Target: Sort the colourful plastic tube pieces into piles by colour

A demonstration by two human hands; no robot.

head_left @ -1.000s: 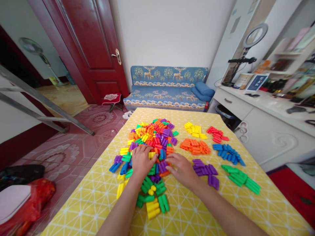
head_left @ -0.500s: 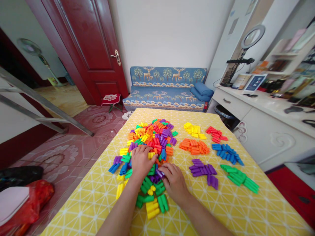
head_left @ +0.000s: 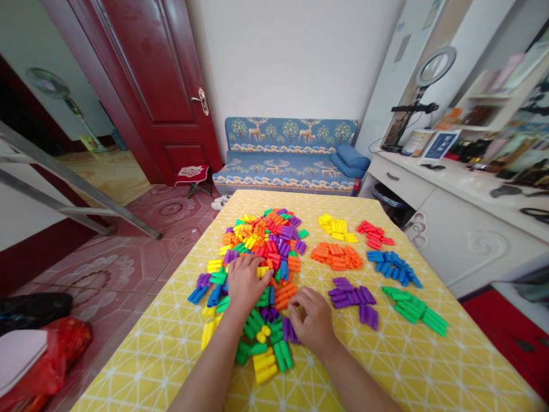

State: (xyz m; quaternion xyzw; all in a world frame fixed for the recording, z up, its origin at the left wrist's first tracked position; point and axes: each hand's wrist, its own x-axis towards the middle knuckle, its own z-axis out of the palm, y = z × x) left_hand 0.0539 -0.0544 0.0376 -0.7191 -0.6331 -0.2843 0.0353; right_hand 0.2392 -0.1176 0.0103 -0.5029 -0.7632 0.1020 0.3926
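My left hand [head_left: 246,286] lies palm down on a heap of mixed plastic tube blocks [head_left: 257,234], fingers stretched out and thumb apart. A yellow block [head_left: 262,272] shows between its thumb and forefinger; I cannot tell if it is gripped. At the heap's right edge, my right hand [head_left: 315,320] hovers with loosely curled fingers, a gap between thumb and forefinger. Just beside its thumb is a purple block [head_left: 290,331]. An orange block [head_left: 285,296] lies to the left of its fingertips. Green blocks [head_left: 283,355] and a yellow block [head_left: 265,366] sit nearest me.
On the right of the yellow patterned tablecloth [head_left: 343,366] lie single-colour groups: yellow [head_left: 338,227], red [head_left: 374,233], orange [head_left: 337,256], blue [head_left: 394,267], purple [head_left: 351,294] and green [head_left: 414,309]. Beyond the table stands a blue sofa [head_left: 287,166]; a white dresser [head_left: 463,212] is at right.
My right hand has shifted slightly right, away from the heap. The purple block at its fingers now lies lower and further right, and the orange block shows more. My left hand stays in place.
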